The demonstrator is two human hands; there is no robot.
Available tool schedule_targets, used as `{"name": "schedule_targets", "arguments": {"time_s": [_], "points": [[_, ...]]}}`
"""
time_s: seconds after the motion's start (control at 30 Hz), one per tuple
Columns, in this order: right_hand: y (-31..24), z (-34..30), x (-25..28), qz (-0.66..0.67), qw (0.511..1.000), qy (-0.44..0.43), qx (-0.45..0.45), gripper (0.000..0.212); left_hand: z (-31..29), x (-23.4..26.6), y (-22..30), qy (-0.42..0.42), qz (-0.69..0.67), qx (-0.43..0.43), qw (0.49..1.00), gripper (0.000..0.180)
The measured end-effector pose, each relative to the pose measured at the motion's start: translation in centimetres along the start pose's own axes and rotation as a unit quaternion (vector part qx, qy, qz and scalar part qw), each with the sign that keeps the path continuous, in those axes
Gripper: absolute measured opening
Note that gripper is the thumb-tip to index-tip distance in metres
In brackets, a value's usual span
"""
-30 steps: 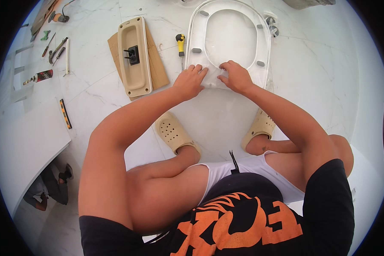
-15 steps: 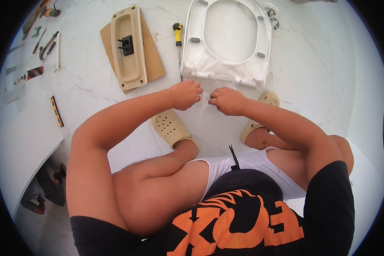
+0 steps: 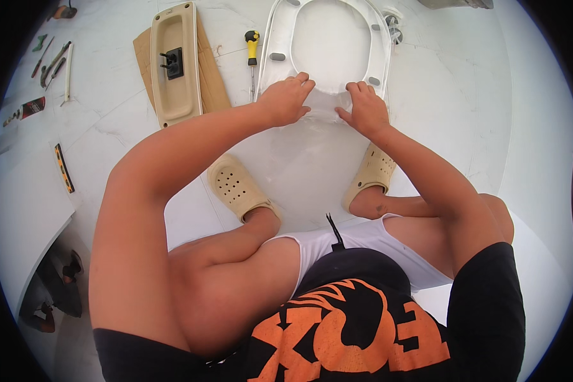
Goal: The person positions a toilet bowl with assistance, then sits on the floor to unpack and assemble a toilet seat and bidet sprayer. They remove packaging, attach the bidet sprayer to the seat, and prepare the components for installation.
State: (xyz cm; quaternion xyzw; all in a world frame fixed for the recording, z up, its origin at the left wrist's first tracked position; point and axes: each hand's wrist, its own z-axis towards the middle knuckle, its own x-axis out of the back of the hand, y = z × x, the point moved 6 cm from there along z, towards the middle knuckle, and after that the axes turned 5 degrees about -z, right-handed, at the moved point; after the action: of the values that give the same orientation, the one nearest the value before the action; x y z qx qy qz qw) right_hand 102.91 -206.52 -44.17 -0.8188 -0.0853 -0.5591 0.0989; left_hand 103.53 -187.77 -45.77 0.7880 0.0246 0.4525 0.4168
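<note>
A white toilet seat (image 3: 271, 79) with grey bumper pads lies on the floor ahead of me, its near end wrapped in clear plastic film (image 3: 330, 102). Both my hands are at that near end, a short gap apart. My left hand (image 3: 286, 100) grips the film at the left, its fingertips over the seat and its thumb nearer me. My right hand (image 3: 367, 109) holds the film at the right in the same way, fingers over the seat's edge. My hands cover part of the near end.
Left of the seat lie a yellow-and-black screwdriver (image 3: 253, 48) and a beige tank lid (image 3: 191, 63) holding a black fitting, on cardboard (image 3: 213, 83). Farther left are a hammer (image 3: 46, 75), a spray can (image 3: 32, 108) and a level (image 3: 63, 167). Another person's legs (image 3: 60, 286) show lower left.
Both hands have moved forward from the film's loose end onto the seat's near end and spread farther apart. Their fingers have opened from tight pinches into wider grips. The view has shifted slightly.
</note>
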Motion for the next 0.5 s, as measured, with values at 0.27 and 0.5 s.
{"name": "schedule_targets", "arguments": {"time_s": [0.27, 0.5], "points": [[1.4, -0.2, -2.2, 0.095, 0.987, -0.032, -0.123, 0.035, -0.4, -1.1, -0.7, 0.007, -0.029, -0.004, 1.000, 0.050], [3.1, -0.1, -3.3, 0.222, 0.972, 0.004, -0.073, 0.023, -0.1, -2.8, -1.1, -0.040, 0.024, -0.022, 0.999, 0.033]]}}
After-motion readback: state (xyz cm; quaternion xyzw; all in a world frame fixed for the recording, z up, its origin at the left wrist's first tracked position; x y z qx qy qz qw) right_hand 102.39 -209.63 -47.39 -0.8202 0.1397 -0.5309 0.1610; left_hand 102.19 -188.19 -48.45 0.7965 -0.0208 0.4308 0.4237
